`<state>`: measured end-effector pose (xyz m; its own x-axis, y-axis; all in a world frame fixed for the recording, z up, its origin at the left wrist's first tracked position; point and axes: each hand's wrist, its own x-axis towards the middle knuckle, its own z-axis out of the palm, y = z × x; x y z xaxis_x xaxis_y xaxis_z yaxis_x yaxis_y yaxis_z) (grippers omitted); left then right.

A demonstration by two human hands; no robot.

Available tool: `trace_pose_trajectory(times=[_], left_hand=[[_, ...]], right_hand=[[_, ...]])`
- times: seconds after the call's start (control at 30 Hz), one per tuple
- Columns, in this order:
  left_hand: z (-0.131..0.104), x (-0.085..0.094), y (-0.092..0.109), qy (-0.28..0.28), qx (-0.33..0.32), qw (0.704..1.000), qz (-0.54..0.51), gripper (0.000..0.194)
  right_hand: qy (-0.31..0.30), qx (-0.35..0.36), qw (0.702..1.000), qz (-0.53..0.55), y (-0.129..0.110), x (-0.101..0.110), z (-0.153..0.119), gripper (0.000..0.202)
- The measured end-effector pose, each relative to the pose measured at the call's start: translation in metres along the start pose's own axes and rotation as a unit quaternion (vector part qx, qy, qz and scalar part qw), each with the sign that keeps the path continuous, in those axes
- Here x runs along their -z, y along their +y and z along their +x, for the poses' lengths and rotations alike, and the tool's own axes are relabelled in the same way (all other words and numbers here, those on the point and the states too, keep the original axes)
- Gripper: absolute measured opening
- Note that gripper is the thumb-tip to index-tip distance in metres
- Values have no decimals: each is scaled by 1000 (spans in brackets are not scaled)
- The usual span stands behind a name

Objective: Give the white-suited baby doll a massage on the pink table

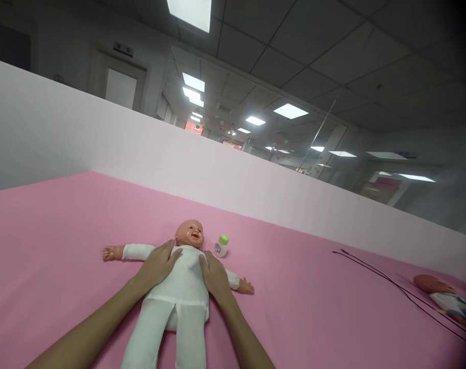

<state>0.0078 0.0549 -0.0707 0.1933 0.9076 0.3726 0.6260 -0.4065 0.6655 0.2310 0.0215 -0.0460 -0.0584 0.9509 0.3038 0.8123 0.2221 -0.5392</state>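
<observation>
Our left hand (pixel 159 264) lay flat and open on the doll's (pixel 179 287) chest, fingers spread toward the near shoulder, gripping nothing. Our right hand (pixel 214 277) matched it on the other flank, palm down, fingers extended along the white suit, pressing and not clasping. Between the two palms ran the doll, on its back, long axis from the head at the far end to the legs coming toward us, arms flung out left and right. Both hands sat equally close, one on each side of the torso. Just right of the head stood a small green-capped bottle (pixel 221 246), apart from our fingers. All of this rested on the pink bench (pixel 64 230), with a second doll (pixel 444 300) well off to the right beside thin black cables (pixel 390 282).
</observation>
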Motion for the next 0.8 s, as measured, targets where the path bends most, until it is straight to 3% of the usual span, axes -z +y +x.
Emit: trace_pose_trajectory(times=[0.27,0.53,0.67,0.8], left_hand=[[-16,13,4,37,-33,969,242,54],[-28,22,-10,72,11,932,355,64],[-50,33,7,47,0,927,371,53],[-72,45,29,-44,42,959,278,49]], right_hand=[[2,-2,970,-243,16,14,-19,46],[9,-3,960,-281,30,33,-43,36],[-11,-5,966,-257,27,44,-47,34],[17,12,976,-218,15,45,-47,31]])
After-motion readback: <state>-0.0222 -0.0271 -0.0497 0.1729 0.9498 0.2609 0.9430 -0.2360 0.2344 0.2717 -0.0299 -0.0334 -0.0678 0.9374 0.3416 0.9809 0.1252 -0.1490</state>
